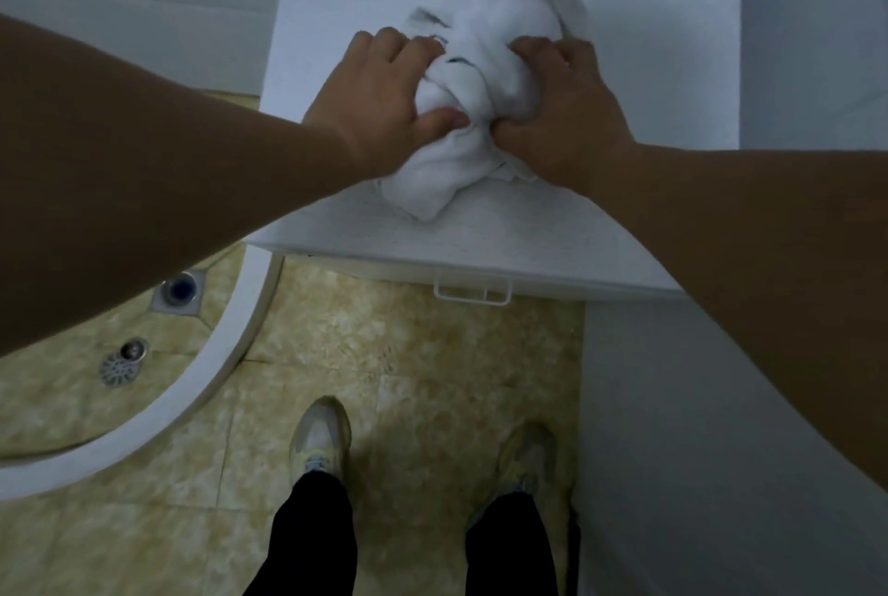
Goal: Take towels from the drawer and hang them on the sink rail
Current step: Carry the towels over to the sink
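Gripping the white towel bundle (473,86) from both sides, the left hand (379,100) and the right hand (562,110) curl their fingers and thumbs into the cloth near the middle of the white surface (648,66). The bundle is crumpled and twisted, with one end trailing toward the near edge of the surface and another mound lying toward the far edge. Whether it holds one towel or several cannot be told. Below the near edge a white drawer handle (471,295) shows; the drawer front appears closed. No sink rail is in view.

The step in hand appears to be gathering or sorting the towels before hanging. To do it well:
- Separate one towel from the bundle rather than lifting the whole mass.
- Find a hem or corner with each hand, then draw the hands apart to open the cloth flat.
- Keep the trailing end on the surface so it does not slip to the tiled floor (408,379).
- Carry the towel by two corners so it drapes evenly.
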Available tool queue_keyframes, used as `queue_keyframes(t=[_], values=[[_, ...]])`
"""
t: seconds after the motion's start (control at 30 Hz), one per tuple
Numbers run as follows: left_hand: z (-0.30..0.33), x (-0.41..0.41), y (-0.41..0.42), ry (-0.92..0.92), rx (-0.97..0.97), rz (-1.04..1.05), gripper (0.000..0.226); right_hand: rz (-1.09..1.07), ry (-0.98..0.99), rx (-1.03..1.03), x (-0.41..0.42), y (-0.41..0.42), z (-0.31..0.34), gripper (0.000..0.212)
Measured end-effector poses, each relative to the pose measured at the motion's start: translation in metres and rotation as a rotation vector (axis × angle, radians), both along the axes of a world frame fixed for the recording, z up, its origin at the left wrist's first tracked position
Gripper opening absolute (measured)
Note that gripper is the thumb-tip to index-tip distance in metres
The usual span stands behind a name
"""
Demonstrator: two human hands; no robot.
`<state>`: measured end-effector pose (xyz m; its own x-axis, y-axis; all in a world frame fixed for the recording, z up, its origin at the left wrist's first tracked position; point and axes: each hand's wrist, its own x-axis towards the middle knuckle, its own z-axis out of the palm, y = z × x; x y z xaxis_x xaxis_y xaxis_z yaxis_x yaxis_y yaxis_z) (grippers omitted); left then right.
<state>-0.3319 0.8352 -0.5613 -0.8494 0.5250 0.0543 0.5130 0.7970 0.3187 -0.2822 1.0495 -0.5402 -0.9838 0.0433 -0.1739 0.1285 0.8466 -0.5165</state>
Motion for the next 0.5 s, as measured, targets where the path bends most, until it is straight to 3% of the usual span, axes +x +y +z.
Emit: queue_keyframes(t=[0.1,0.2,0.5], values=[[0.009,0.002,0.001,-0.019,0.057,-0.012,0.07,0.006,0.038,0.008,0.0,-0.003,0.006,0.063],[0.022,0.001,0.003,-0.034,0.041,-0.051,0.076,0.002,0.084,0.001,0.002,-0.003,0.017,0.053],[0.101,-0.003,-0.004,-0.041,0.074,-0.08,0.079,-0.023,0.153,-0.006,0.005,-0.006,0.09,0.05]])
